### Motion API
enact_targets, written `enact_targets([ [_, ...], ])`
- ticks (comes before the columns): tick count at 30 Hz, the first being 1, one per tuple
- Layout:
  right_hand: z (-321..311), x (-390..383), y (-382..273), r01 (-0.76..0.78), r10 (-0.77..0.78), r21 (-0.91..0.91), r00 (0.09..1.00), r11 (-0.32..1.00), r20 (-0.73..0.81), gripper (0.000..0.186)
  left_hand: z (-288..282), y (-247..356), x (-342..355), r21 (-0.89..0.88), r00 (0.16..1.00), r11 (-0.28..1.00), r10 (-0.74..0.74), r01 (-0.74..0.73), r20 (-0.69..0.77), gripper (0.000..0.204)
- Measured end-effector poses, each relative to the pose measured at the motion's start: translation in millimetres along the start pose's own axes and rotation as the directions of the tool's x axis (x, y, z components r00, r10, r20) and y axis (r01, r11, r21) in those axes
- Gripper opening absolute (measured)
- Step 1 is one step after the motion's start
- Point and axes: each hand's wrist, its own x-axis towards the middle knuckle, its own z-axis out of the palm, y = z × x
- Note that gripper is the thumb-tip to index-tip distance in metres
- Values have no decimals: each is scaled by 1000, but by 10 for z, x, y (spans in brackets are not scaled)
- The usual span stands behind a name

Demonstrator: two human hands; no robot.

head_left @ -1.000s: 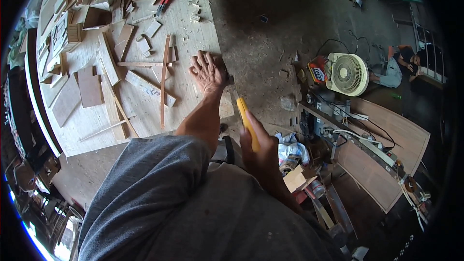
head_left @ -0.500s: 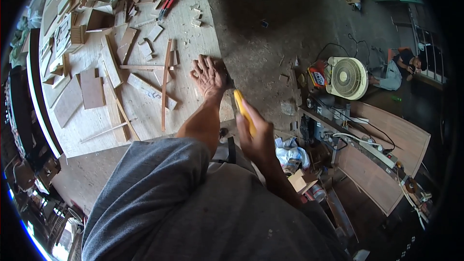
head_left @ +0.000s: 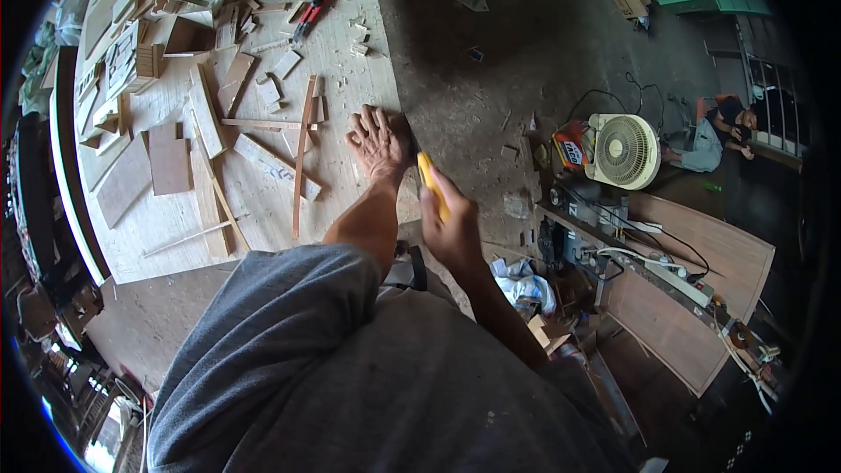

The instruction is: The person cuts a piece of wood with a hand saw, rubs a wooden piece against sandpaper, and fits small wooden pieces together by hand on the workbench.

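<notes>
My left hand (head_left: pixel 377 149) lies palm down near the right edge of the wooden worktable (head_left: pixel 355 83). Its fingers are spread, and a small dark piece (head_left: pixel 403 133) shows beside and partly beneath it. In a closed grip, my right hand (head_left: pixel 454 226) holds a yellow-handled tool (head_left: pixel 426 168), just off the table edge and close to the left hand. The tool's working end is mostly hidden, so its kind is unclear. Left of my left hand, a thin reddish-brown wood strip (head_left: pixel 305 158) crosses another strip (head_left: pixel 254 123).
Wood offcuts and boards (head_left: pixel 170 160) cover the table's left side. Red-handled cutters (head_left: pixel 318 9) lie farther back. On the right are a fan (head_left: pixel 625 151), a seated person (head_left: pixel 720 136), a bench with cables (head_left: pixel 648 267) and a white plastic bag (head_left: pixel 523 285).
My right hand and the yellow-handled tool have moved forward and slightly left, toward the table edge. My left hand stays in place, fingers spread. The view has shifted slightly.
</notes>
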Motion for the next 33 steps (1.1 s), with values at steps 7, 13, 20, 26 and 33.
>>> enact_targets([
  [7,-205,-311,-233,13,-13,11,1000,1000,6,38,-546,10,78,-62,937,993,-72,99,342,51],
  [13,-95,-154,-109,0,2,-55,999,998,38,38,-21,-25,13,-17,995,1000,-6,8,101,50],
  [20,-92,-166,-42,-67,69,-35,997,997,44,37,12,-60,-18,61,996,998,24,-19,-81,51],
  [26,-369,-489,-402,24,-24,67,1000,997,2,38,-321,-16,84,-70,926,993,-60,92,373,63],
  [33,-430,-427,-501,60,-61,14,997,998,55,39,-211,-55,41,-29,958,996,-71,82,278,60],
])
